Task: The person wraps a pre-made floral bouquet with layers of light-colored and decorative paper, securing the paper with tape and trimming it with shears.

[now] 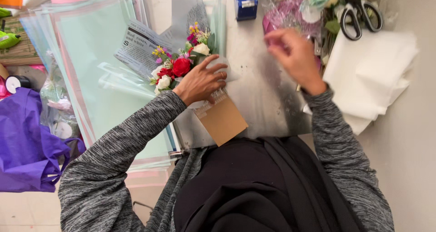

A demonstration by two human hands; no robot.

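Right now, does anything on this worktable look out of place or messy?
Nothing looks damaged or spilled. The left hand presses on a small bouquet over brown paper. The pale wrapping sheets are fanned out unevenly, and the scissors lie atop a cluttered pile.

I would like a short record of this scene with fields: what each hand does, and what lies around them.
left hand: presses flat on small bouquet of red and white flowers
right hand: raised, blurred, near pink crinkled cellophane
under bouquet: brown kraft paper wrap
nearby: black-handled scissors, blue tape dispenser, stack of white tissue sheets
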